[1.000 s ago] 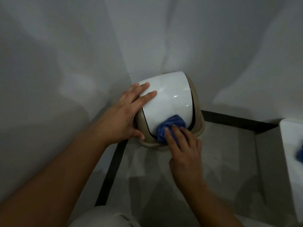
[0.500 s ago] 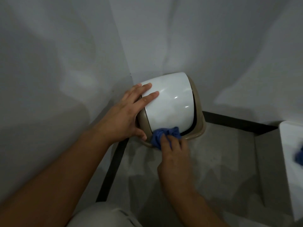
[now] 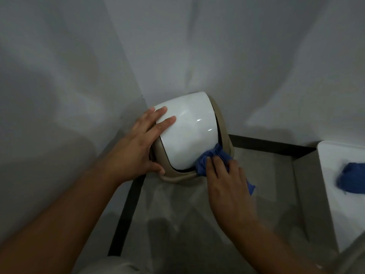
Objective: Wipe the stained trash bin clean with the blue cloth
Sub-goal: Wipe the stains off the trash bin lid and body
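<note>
The trash bin (image 3: 189,135) has a glossy white swing lid in a beige rim and stands in the corner where two white walls meet. My left hand (image 3: 142,147) lies flat on the lid's left side, fingers spread, thumb on the beige rim. My right hand (image 3: 227,180) presses the bunched blue cloth (image 3: 211,161) against the rim at the lid's lower right corner. Part of the cloth sticks out past my right hand's outer edge.
A white ledge (image 3: 335,194) at the right edge carries a second blue cloth (image 3: 351,180). The floor (image 3: 187,214) is grey with a dark strip along the walls. A pale rounded shape shows at the bottom edge, below my left forearm.
My right hand has slid the cloth along the rim from the lid's lower left to its lower right corner. My left hand has stayed on the lid.
</note>
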`<control>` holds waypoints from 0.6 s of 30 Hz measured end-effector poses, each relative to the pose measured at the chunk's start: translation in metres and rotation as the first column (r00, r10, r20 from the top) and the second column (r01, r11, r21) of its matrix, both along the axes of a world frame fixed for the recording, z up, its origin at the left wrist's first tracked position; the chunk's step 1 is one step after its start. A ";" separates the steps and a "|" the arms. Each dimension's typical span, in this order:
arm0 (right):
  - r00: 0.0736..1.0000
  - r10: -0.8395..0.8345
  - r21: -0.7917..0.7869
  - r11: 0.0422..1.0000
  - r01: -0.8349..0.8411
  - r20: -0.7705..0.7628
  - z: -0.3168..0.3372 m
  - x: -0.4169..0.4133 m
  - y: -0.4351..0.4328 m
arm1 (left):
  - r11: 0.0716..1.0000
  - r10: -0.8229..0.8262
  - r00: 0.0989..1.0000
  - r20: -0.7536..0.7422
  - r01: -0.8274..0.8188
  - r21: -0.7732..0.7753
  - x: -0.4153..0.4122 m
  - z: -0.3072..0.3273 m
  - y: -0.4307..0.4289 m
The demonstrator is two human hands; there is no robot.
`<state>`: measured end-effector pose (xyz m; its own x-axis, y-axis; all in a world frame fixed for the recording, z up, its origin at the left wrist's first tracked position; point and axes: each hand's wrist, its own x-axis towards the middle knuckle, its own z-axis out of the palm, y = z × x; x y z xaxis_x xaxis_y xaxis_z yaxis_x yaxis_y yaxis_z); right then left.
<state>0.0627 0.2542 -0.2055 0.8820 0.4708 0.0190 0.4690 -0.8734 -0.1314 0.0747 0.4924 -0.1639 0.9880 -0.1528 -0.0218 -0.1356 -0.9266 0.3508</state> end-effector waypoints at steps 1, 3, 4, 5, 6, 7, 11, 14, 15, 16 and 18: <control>1.000 0.003 0.040 0.999 -0.004 0.006 0.005 0.001 -0.004 | 1.000 0.003 1.000 0.003 -0.003 -0.006 0.000 0.000 0.000; 0.999 -0.032 0.202 0.979 0.024 0.038 0.016 0.008 -0.016 | 1.000 0.006 1.000 0.009 -0.006 -0.017 -0.001 -0.001 0.000; 0.994 -0.087 0.328 0.943 0.060 0.068 0.022 0.015 -0.022 | 1.000 0.010 1.000 0.007 -0.010 -0.016 -0.001 -0.002 0.000; 0.985 -0.154 0.461 0.882 0.100 0.082 0.028 0.026 -0.027 | 1.000 0.015 1.000 0.005 -0.015 -0.013 -0.001 -0.002 0.000; 0.976 -0.207 0.569 0.812 0.133 0.068 0.033 0.039 -0.030 | 1.000 0.019 1.000 0.003 -0.019 -0.009 -0.001 -0.002 0.000; 0.972 -0.232 0.648 0.747 0.148 0.045 0.036 0.052 -0.031 | 1.000 0.019 1.000 0.000 -0.019 -0.006 -0.002 -0.002 0.000; 0.967 -0.252 0.803 0.583 0.122 0.036 0.041 0.098 -0.014 | 1.000 0.017 1.000 -0.006 -0.017 -0.011 -0.002 -0.001 0.000; 0.991 -0.130 0.841 0.536 0.078 -0.010 0.035 0.114 0.007 | 1.000 0.007 1.000 0.003 -0.007 -0.015 -0.002 -0.002 0.002; 0.998 -0.040 0.847 0.528 0.066 -0.052 0.032 0.114 0.012 | 1.000 0.006 1.000 0.007 -0.006 -0.020 -0.003 -0.002 0.002; 0.995 0.035 0.841 0.538 0.064 -0.098 0.028 0.112 0.016 | 1.000 0.007 1.000 0.010 -0.006 -0.024 -0.003 -0.002 0.002; 0.984 0.090 0.803 0.592 0.073 -0.156 0.022 0.105 0.013 | 1.000 0.007 1.000 0.015 -0.006 -0.027 -0.003 -0.001 0.003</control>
